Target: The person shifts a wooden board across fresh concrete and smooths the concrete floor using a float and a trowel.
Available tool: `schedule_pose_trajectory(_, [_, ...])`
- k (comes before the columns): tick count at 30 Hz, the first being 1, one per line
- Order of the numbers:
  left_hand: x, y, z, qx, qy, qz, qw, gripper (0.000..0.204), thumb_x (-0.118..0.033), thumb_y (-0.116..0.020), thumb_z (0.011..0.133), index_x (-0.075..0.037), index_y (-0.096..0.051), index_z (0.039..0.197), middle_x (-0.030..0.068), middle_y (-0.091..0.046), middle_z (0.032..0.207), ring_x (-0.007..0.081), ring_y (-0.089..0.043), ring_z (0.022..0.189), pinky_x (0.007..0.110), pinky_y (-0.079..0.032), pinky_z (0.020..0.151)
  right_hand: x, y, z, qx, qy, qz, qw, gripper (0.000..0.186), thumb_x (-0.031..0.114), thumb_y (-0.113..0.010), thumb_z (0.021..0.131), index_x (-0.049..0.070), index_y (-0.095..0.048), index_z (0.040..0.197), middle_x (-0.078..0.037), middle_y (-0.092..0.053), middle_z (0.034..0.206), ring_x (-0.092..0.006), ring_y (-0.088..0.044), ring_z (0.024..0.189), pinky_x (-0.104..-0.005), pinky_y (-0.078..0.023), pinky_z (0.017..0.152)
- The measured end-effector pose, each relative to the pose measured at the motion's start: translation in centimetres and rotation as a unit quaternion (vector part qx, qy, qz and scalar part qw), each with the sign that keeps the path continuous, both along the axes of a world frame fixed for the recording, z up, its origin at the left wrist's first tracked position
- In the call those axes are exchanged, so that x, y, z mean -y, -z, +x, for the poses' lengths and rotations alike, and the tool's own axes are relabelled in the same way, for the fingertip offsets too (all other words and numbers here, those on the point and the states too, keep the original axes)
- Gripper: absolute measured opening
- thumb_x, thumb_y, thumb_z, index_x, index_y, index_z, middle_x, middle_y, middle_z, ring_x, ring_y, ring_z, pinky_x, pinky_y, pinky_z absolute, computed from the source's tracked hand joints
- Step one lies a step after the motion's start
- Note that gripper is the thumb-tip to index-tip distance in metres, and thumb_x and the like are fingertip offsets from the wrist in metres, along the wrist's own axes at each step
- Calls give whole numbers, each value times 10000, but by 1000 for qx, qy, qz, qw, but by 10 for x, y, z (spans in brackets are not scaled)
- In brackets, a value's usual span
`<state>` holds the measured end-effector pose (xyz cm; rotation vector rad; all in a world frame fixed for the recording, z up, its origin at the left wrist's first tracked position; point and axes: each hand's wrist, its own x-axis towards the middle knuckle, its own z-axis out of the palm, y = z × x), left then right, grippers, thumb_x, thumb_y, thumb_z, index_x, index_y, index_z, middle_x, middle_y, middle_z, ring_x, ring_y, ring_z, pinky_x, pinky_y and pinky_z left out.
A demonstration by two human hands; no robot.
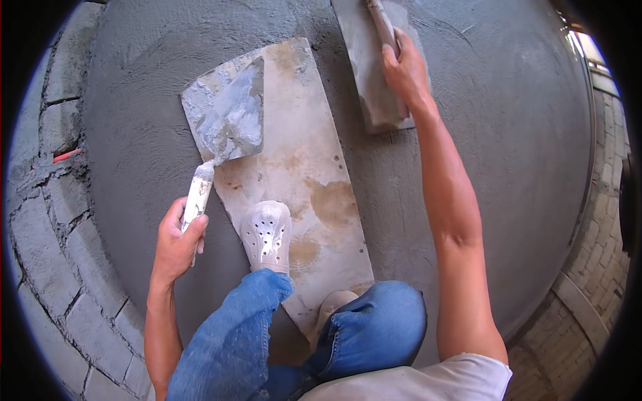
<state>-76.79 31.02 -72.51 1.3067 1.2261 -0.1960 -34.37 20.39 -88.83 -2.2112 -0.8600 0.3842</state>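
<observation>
My left hand (179, 239) is closed round the pale, mortar-stained handle of a pointed trowel (235, 112). Wet grey mortar coats its blade, which is over the far left part of a wooden board (294, 134). Farther off to the right, my right hand (405, 70) grips the handle of a rectangular plastering float (371, 80). The float's flat face lies against the smooth grey mortar surface (508, 134), just right of the board's far end. Its far end runs out at the top of the view.
My foot in a pale perforated clog (266, 234) rests on the board, and the other shoe (334, 309) is partly hidden by my knee. A block wall (50, 227) curves along the left, with a short red piece (67, 156) in a joint. Brickwork (605, 194) shows at the right.
</observation>
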Motion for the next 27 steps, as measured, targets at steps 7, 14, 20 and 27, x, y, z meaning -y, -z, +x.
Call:
schedule_pose_trajectory(7, [2, -5, 11, 20, 24, 1, 1000, 377, -219, -617, 919, 18, -511, 1192, -9, -515, 713, 51, -472, 521, 209, -384, 466, -6, 6, -19, 24, -67, -42, 997, 483, 250, -520, 893, 57, -475, 1334, -314, -620, 1051, -477, -594, 990, -503, -456, 893])
schedule_pose_trajectory(14, [5, -4, 9, 16, 24, 11, 1000, 360, -215, -610, 921, 19, -516, 1178, -2, -520, 705, 58, -477, 513, 213, -378, 449, 19, 18, -33, -20, -72, -64, 995, 450, 215, -505, 886, 46, -476, 1302, -319, -620, 1016, -494, -579, 977, -529, -442, 874])
schedule_pose_trajectory(20, [2, -6, 12, 12, 54, 17, 998, 408, -275, -593, 937, 23, -495, 1198, 4, -502, 699, 66, -474, 526, 212, -395, 466, 104, -48, -68, -71, -90, -153, 982, 447, 157, -518, 877, 75, -468, 1313, -321, -618, 938, -499, -586, 899, -543, -451, 806])
schedule_pose_trajectory(27, [8, 0, 34, 59, 64, -1, 996, 342, -219, -598, 933, 10, -518, 1174, -5, -505, 696, 58, -465, 528, 211, -381, 468, 225, -108, -112, -173, -87, -301, 934, 515, 140, -524, 872, 111, -419, 1376, -305, -627, 897, -488, -601, 827, -550, -458, 760])
